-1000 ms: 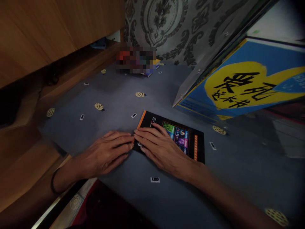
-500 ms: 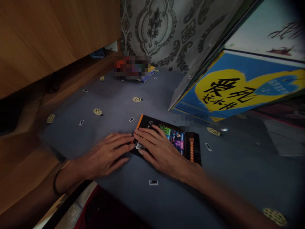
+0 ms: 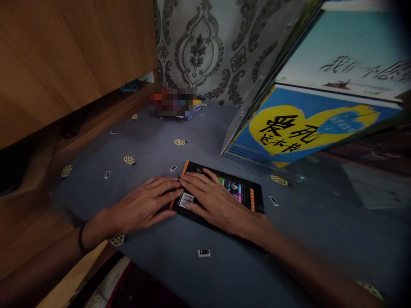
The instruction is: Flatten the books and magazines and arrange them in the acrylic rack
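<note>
Touching black, orange-edged book: left hand, right hand flattened, gripping nothing.

Back wall: we see a pale ground with dark, scrolling ornament | Left: we note wood-grained cabinet panels above a deeply shadowed recess | Centre: we observe a blue-grey tabletop printed with yellow pineapples and small lettered labels | Light: we find it dim.
</note>
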